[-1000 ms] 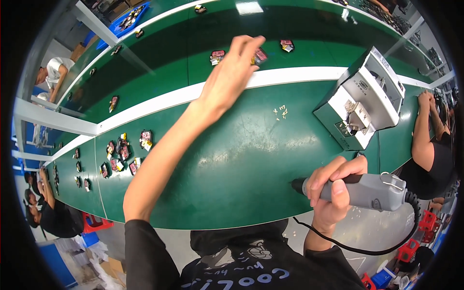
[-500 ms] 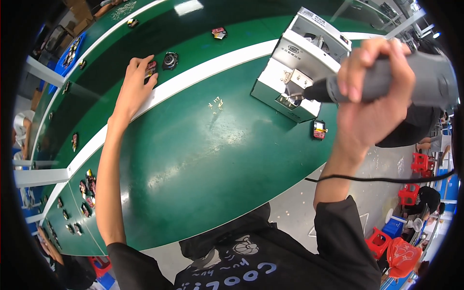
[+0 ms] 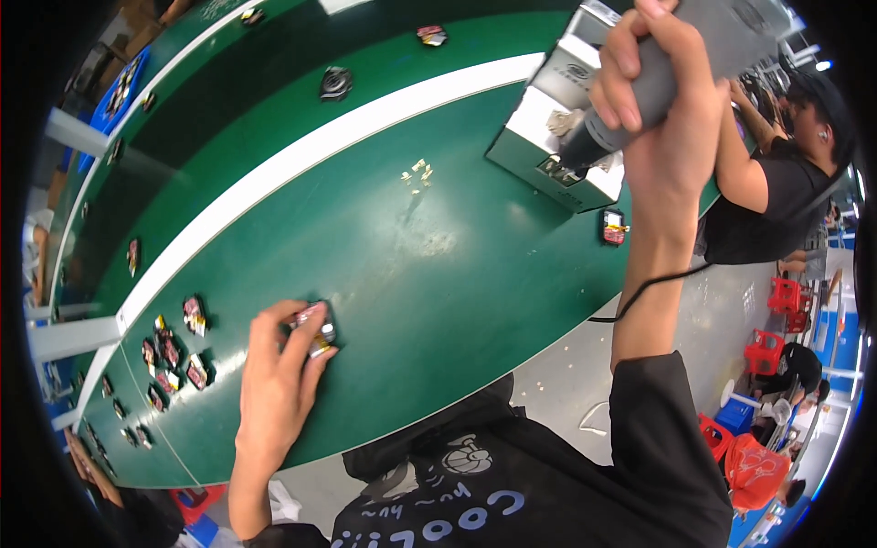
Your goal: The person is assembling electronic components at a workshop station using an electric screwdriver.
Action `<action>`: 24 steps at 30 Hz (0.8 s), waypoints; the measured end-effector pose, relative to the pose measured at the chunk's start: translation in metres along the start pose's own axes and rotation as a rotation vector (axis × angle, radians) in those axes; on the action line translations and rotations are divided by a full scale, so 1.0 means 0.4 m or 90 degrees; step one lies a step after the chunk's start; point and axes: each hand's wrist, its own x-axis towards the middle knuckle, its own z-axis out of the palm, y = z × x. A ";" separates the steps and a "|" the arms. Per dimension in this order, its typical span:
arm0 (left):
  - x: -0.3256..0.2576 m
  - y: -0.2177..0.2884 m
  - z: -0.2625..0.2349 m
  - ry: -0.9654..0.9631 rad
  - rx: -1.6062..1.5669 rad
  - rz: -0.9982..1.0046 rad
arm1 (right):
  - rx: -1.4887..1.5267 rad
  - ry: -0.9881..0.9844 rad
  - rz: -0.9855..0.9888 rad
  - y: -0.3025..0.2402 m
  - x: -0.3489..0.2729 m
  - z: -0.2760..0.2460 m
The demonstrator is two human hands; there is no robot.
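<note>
- Left hand [image 3: 279,376], 8 o'clock: thumb and fingers pinch a small black-and-red rectangular module [image 3: 326,331] at the glossy green tabletop [image 3: 411,365];
- Right hand [image 3: 676,137], 2 o'clock: fingers wrap a grey cylindrical handheld tool [image 3: 653,84]; its black nose overlaps a white-and-grey box-shaped machine [image 3: 537,117]; contact cannot be determined;
- Small pale pieces [image 3: 418,173]: 12 o'clock, on the tabletop.

A factory assembly workshop, by the look of it: a long green table [image 3: 438,292] edged by a white rail [image 3: 320,151], many similar small electronic units [image 3: 194,315] spread along it, a boxy machine [image 3: 528,123], a grey handheld power tool [image 3: 726,36], a co-worker [image 3: 781,196] nearby, and red plastic stools [image 3: 784,295] beyond.
</note>
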 end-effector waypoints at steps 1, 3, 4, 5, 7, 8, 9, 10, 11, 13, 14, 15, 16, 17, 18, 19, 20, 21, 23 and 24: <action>0.006 0.012 0.002 0.002 0.011 0.028 | 0.047 -0.005 0.025 0.014 -0.019 -0.002; 0.022 0.013 0.021 0.015 0.062 0.086 | 0.046 -0.037 0.006 0.007 -0.070 0.020; 0.030 0.011 0.026 0.018 0.083 0.119 | 0.041 -0.042 0.000 -0.005 -0.099 0.044; 0.036 0.012 0.029 0.016 0.087 0.097 | 0.079 -0.064 -0.025 -0.006 -0.123 0.067; 0.060 0.019 0.036 0.065 0.169 0.256 | 0.118 -0.081 -0.055 -0.020 -0.167 0.103; 0.060 0.016 0.039 0.062 0.174 0.244 | 0.136 -0.086 -0.050 -0.012 -0.184 0.124; 0.056 0.011 0.047 0.092 0.163 0.256 | 0.135 -0.093 -0.050 0.002 -0.198 0.148; 0.052 0.007 0.057 0.124 0.152 0.270 | 0.131 -0.098 -0.052 0.015 -0.210 0.172; 0.047 0.003 0.073 0.159 0.174 0.272 | 0.130 -0.107 -0.031 0.027 -0.218 0.190; 0.037 -0.003 0.095 0.185 0.191 0.281 | 0.146 -0.120 -0.005 0.032 -0.233 0.227; 0.033 -0.008 0.105 0.212 0.208 0.293 | 0.165 -0.138 0.006 0.040 -0.239 0.236; 0.031 -0.015 0.116 0.237 0.220 0.315 | 0.149 -0.144 0.015 0.045 -0.246 0.245; 0.026 -0.018 0.119 0.237 0.218 0.312 | 0.148 -0.146 0.018 0.054 -0.249 0.252; 0.022 -0.017 0.117 0.250 0.234 0.312 | 0.149 -0.155 0.024 0.062 -0.253 0.260; 0.021 -0.017 0.117 0.263 0.249 0.312 | 0.149 -0.164 0.030 0.070 -0.255 0.266; 0.019 -0.019 0.118 0.264 0.245 0.308 | 0.150 -0.174 0.036 0.077 -0.257 0.271; 0.018 -0.023 0.120 0.273 0.241 0.312 | 0.150 -0.183 0.042 0.085 -0.259 0.277; 0.020 -0.027 0.121 0.282 0.237 0.317 | 0.150 -0.193 0.047 0.093 -0.259 0.282; 0.026 -0.030 0.125 0.296 0.224 0.317 | 0.151 -0.213 0.058 0.108 -0.260 0.291; 0.027 -0.032 0.127 0.307 0.215 0.320 | 0.153 -0.223 0.063 0.115 -0.260 0.295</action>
